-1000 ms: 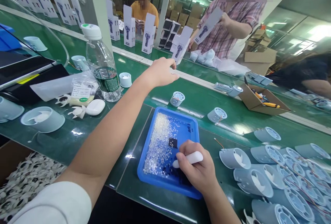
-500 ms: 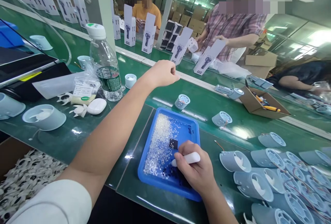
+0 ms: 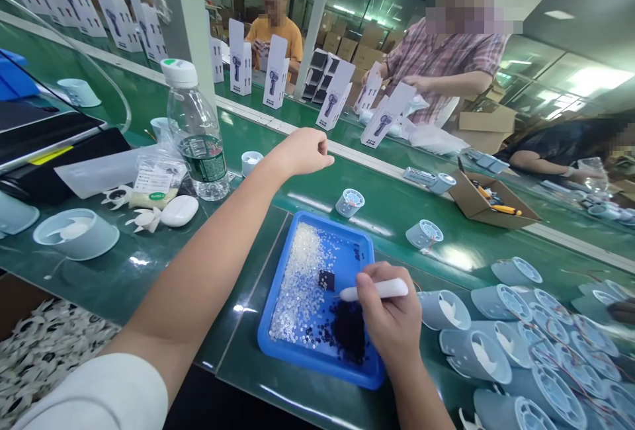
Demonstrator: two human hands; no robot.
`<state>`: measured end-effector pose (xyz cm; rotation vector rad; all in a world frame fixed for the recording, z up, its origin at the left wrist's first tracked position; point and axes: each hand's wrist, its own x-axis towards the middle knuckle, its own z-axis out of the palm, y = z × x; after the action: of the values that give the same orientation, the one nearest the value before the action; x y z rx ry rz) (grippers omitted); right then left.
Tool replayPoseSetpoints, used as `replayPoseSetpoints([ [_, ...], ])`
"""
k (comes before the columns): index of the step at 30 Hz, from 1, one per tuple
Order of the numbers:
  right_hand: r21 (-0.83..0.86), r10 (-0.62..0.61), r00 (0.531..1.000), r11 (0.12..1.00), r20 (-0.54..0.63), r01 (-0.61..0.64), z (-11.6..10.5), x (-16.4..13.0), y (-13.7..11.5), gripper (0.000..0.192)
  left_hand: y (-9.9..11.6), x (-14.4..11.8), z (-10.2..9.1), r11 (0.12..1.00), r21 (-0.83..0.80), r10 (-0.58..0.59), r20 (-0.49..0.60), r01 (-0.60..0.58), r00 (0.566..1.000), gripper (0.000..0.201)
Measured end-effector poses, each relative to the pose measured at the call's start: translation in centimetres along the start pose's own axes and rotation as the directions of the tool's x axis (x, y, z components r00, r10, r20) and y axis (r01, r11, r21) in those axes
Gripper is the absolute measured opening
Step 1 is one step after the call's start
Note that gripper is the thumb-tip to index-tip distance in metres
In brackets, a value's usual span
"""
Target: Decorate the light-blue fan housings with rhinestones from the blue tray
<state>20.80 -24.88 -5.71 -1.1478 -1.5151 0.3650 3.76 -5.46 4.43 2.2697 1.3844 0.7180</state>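
A water bottle (image 3: 196,135) is standing toward the table's (image 3: 149,264) left edge. The left hand (image 3: 303,151) is hovering over the table's middle, fingers loosely curled, seemingly holding nothing. The right hand (image 3: 391,321) is gripping a white pen-like tool (image 3: 380,290) over the blue tray (image 3: 317,357) at the near edge.
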Motion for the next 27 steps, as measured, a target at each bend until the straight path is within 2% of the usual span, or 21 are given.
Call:
replayPoseSetpoints([
  [2,-0.069,0.026,0.997,0.997,-0.072,-0.031,-0.1,0.2,0.4,0.023,0.0,0.1,0.0,1.0,0.013,-0.003,-0.002,0.003,1.0,0.015],
  [4,-0.099,0.045,0.994,0.994,-0.097,-0.054,0.0,0.4,0.7,0.023,-0.1,0.1,0.1,0.999,0.045,-0.027,0.015,0.027,1.0,0.017],
  [7,-0.131,0.074,0.997,0.988,-0.034,-0.078,0.5,0.8,1.0,0.023,-0.7,0.2,0.4,0.962,0.217,-0.182,0.051,0.167,0.982,0.025],
  [9,-0.162,0.111,0.993,0.982,0.047,-0.102,0.8,1.0,1.0,0.024,-1.8,0.3,0.8,0.876,0.357,-0.351,0.013,0.324,0.936,0.043],
  [11,-0.164,0.158,0.984,0.976,0.08,-0.144,1.0,1.3,1.0,0.027,-3.3,0.5,1.4,0.79,0.398,-0.479,-0.072,0.466,0.875,0.063],
  [14,-0.069,0.272,0.962,0.96,-0.012,-0.272,1.0,1.4,1.0,0.032,-5.7,0.8,2.5,0.733,0.302,-0.591,-0.161,0.61,0.79,0.078],
  [16,0.073,0.402,0.911,0.915,-0.087,-0.397,0.8,1.6,1.1,0.034,-6.8,0.8,3.1,0.713,0.164,-0.664,-0.157,0.682,0.732,0.077],
  [18,0.261,0.524,0.843,0.836,-0.12,-0.483,0.7,1.8,1.2,0.036,-7.4,0.6,3.4,0.707,0.014,-0.699,-0.137,0.707,0.702,0.072],
  [20,0.43,0.594,0.796,0.752,-0.116,-0.499,0.7,2.1,1.2,0.038,-7.5,0.4,3.4,0.729,-0.102,-0.684,-0.141,0.677,0.715,0.069],
  [23,0.584,0.621,0.775,0.675,-0.12,-0.451,0.7,2.4,1.3,0.036,-6.8,0.5,3.2,0.786,-0.24,-0.609,-0.147,0.57,0.779,0.071],
  [25,0.623,0.605,0.779,0.676,-0.165,-0.393,0.7,2.5,1.4,0.032,-5.7,0.8,3.2,0.789,-0.372,-0.554,-0.083,0.49,0.829,0.061],
  [27,0.618,0.577,0.786,0.707,-0.222,-0.344,0.6,2.4,1.6,0.03,-4.1,1.2,3.5,0.749,-0.511,-0.475,0.03,0.422,0.879,0.04],
])
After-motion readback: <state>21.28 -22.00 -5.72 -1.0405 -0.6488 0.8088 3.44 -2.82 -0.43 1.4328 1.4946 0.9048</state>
